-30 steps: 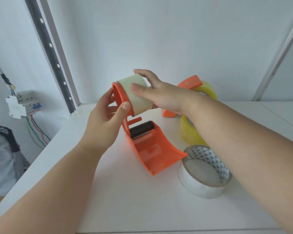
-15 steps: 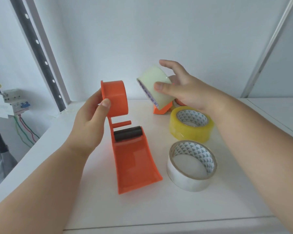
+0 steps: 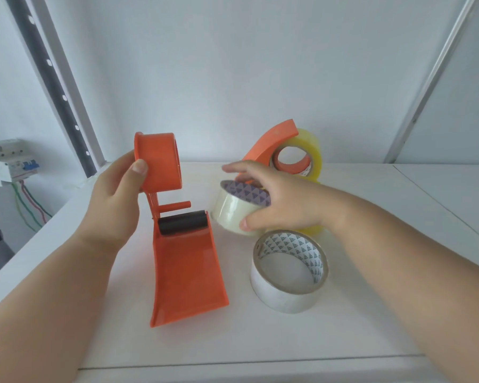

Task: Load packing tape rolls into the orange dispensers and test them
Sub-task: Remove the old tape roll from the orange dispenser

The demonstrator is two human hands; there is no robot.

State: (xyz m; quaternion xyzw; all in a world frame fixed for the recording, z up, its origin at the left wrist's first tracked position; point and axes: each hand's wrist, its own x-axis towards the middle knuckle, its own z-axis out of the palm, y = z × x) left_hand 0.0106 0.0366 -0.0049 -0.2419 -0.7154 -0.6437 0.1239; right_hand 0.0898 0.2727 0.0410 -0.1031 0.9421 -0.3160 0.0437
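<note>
My left hand [image 3: 114,205] grips the empty round hub of an orange tape dispenser [image 3: 177,244], which stands on the white table [image 3: 260,341] with its black roller and curved handle facing me. My right hand [image 3: 277,200] holds a pale clear tape roll [image 3: 233,211] low over the table, just right of the roller. A second orange dispenser [image 3: 271,142] loaded with a yellow roll [image 3: 313,150] stands at the back. A larger clear roll [image 3: 288,272] lies flat near my right forearm. A yellow roll [image 3: 313,230] is mostly hidden under my right wrist.
A white wall stands close behind the table. A black perforated rail [image 3: 50,78] runs diagonally at the left. A breaker box with coloured wires [image 3: 9,161] hangs beyond the table's left edge. The table's front edge runs along the bottom.
My right hand has pulled the pale roll off the dispenser's hub and lowered it to the right, down near the table. My left hand keeps its grip on the hub.
</note>
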